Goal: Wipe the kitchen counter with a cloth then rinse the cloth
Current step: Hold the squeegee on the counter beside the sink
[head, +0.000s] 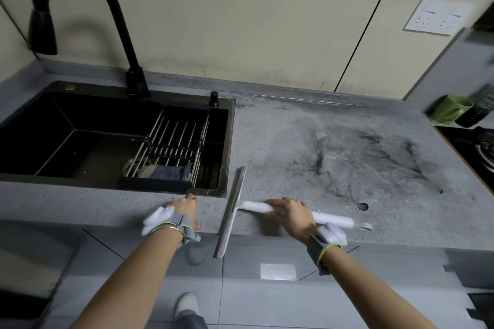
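Observation:
My right hand (290, 215) grips the white handle of a squeegee (231, 211) whose long grey blade lies across the front edge of the grey counter (320, 147), just right of the sink. Dark smeared dirt covers the counter's middle and right. My left hand (184, 208) rests on the counter's front edge below the sink corner, fingers stretched forward, holding nothing. A bluish-purple cloth (168, 171) lies folded under the wire rack inside the black sink (66, 139).
A black gooseneck tap (80, 21) arches over the sink. A metal drain rack (173, 147) spans the sink's right part. A green mug (451, 108) and dark items stand at the far right beside a black hob (478, 147). A wall socket (438, 17) sits above.

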Demonstrator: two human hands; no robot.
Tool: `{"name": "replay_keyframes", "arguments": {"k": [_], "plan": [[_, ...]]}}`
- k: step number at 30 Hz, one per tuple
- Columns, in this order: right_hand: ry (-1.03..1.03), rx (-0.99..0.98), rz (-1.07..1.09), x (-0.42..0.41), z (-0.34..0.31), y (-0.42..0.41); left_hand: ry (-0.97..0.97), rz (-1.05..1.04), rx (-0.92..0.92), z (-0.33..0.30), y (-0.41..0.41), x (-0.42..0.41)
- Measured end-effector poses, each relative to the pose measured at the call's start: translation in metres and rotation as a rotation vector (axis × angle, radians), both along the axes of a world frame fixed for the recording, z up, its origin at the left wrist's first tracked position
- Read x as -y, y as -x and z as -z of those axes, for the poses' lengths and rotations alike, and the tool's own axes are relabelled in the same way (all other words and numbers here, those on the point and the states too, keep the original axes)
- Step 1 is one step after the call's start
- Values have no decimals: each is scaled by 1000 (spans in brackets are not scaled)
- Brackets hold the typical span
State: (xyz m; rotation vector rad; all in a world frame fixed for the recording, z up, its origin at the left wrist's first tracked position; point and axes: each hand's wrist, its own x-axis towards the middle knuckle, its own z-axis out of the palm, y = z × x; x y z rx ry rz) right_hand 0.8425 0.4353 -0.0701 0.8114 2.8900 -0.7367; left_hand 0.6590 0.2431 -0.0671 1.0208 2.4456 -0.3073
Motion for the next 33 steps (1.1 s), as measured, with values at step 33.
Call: {"name": "replay_keyframes", "arguments": {"k": [33], "plan": [[25, 58, 110, -4, 1, -77, 30, 3, 0, -3, -3, 1]]}}
